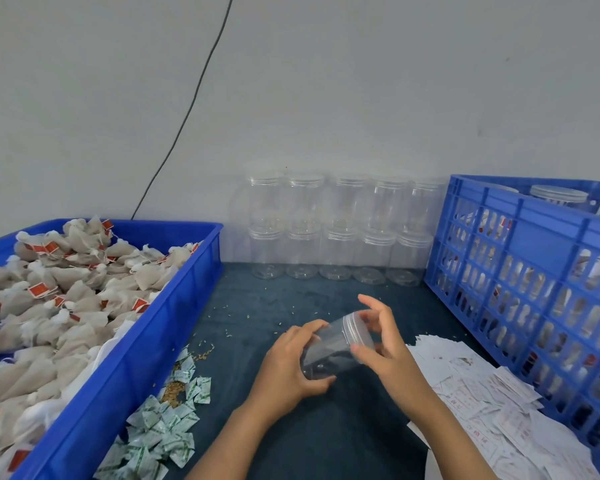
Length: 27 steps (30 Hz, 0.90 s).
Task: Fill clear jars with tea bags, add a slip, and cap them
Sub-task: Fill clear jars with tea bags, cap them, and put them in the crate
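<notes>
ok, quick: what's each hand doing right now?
Left hand: closed around the body of the empty clear jar, held tilted above the table.
Right hand: fingers on the jar's lid.

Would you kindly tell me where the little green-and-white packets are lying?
The packets lie low on the left, scattered on the dark mat against the blue tray of tea bags.

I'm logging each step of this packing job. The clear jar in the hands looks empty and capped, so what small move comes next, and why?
Probably twist the lid off. The left hand grips the empty clear plastic jar, held tilted above the table, while the right hand fingers wrap its clear screw lid. The blue tray of tea bags waits alongside.
</notes>
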Each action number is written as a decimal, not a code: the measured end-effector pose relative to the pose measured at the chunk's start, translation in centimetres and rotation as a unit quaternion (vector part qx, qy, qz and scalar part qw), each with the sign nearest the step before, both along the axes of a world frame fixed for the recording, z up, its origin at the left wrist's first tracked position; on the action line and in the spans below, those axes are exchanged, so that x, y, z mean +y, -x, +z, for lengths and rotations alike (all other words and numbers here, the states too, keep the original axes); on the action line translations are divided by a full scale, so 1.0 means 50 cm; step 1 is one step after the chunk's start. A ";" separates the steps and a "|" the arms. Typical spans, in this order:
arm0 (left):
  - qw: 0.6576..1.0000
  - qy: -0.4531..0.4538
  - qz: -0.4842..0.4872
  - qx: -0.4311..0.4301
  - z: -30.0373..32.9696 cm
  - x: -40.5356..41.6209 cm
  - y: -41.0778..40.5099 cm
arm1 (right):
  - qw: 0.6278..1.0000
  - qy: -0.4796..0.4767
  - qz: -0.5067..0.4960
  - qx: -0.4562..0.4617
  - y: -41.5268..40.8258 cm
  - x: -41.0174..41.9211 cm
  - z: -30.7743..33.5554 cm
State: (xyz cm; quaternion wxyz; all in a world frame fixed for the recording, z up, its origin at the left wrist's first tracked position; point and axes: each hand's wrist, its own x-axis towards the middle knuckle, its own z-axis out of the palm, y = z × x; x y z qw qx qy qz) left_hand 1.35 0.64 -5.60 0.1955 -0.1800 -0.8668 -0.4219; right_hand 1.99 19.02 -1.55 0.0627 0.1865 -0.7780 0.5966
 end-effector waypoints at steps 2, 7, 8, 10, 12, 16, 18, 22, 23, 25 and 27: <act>1.000 -0.003 0.002 0.000 -0.002 -0.001 0.001 | 0.999 0.013 0.017 0.025 -0.006 -0.001 0.000; 1.000 -0.004 0.000 0.003 -0.004 -0.001 0.002 | 0.999 0.006 -0.049 -0.005 -0.003 -0.016 -0.006; 1.000 -0.008 0.000 0.001 -0.005 -0.001 0.002 | 0.998 0.012 -0.053 -0.009 -0.004 -0.016 -0.006; 1.000 -0.022 -0.007 -0.007 -0.007 -0.002 0.004 | 0.999 0.025 -0.046 0.000 -0.006 -0.013 -0.006; 0.999 -0.039 -0.018 -0.021 -0.008 -0.003 0.005 | 0.999 0.006 -0.026 0.020 -0.009 -0.009 -0.004; 0.996 -0.058 -0.038 -0.058 -0.004 -0.010 0.005 | 0.998 -0.036 0.006 0.046 -0.016 0.000 0.009; 0.993 -0.065 -0.056 -0.081 0.003 -0.025 0.005 | 0.997 -0.057 0.024 0.055 -0.018 0.007 0.016; 0.983 -0.148 -0.019 -0.105 0.014 -0.066 0.003 | 0.992 -0.087 0.017 0.088 -0.014 0.024 0.023; 0.978 -0.184 -0.001 -0.102 0.019 -0.070 0.002 | 0.992 -0.080 -0.002 0.095 -0.011 0.023 0.021; 0.964 -0.248 0.016 -0.096 0.029 -0.066 -0.001 | 0.992 -0.058 -0.045 0.103 -0.006 0.013 0.012; 0.955 -0.280 0.018 -0.094 0.039 -0.053 -0.004 | 0.993 -0.036 -0.067 0.088 -0.002 -0.001 -0.003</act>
